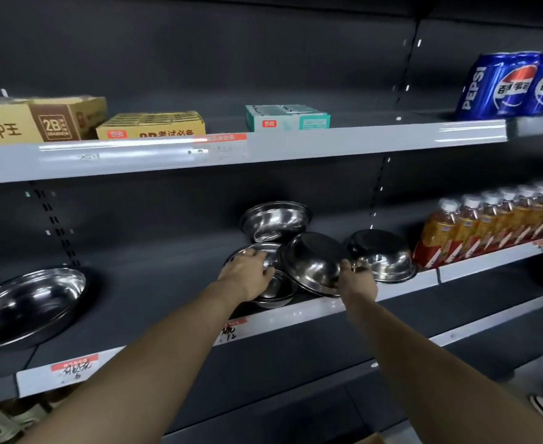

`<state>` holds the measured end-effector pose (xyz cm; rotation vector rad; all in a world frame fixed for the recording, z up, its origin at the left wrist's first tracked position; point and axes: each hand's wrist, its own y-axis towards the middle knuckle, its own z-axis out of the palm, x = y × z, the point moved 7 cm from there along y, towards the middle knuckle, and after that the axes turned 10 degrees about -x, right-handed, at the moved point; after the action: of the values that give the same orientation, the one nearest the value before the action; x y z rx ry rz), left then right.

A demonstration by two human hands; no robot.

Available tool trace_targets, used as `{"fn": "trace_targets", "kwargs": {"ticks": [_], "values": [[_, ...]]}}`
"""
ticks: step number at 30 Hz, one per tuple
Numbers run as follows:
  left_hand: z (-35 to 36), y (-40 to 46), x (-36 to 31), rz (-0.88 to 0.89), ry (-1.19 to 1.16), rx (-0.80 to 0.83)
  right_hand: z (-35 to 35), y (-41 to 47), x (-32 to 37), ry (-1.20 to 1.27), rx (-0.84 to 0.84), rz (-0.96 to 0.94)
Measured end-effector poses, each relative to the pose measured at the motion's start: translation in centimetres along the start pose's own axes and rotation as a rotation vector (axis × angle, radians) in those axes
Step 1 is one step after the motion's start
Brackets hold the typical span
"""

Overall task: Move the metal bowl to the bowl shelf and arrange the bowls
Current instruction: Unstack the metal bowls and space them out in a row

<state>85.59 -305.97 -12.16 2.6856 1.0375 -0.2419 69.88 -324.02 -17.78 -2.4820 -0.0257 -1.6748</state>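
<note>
Several metal bowls sit clustered on the middle shelf (312, 310). My left hand (247, 272) grips the rim of the front-left bowl (275, 288), which stands upright. My right hand (355, 277) holds the lower edge of a tilted bowl (312, 261) that leans toward me, its inside showing. Behind them a third bowl (275, 219) leans against the back panel. A fourth bowl (380, 254) rests to the right, tipped on its side. Far left on the same shelf lies a large shallow metal basin (26, 302).
Bottles of orange drink (488, 222) fill the shelf just right of the bowls. The upper shelf (263, 149) carries cardboard boxes (39, 120), a teal box (286, 118) and blue Pepsi cans (513, 84). Bare shelf lies between the basin and the bowls.
</note>
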Motion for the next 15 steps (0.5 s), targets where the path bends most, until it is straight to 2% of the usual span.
{"fn": "trace_targets", "kwargs": {"ticks": [10, 15], "values": [[3.9, 2.9, -4.0, -0.127, -0.261, 0.098, 0.7, 2.9, -1.0, -0.113, 0.082, 0.043], [4.8, 3.2, -5.5, -0.190, -0.392, 0.037, 0.6, 3.3, -1.2, -0.063, 0.067, 0.044]]}}
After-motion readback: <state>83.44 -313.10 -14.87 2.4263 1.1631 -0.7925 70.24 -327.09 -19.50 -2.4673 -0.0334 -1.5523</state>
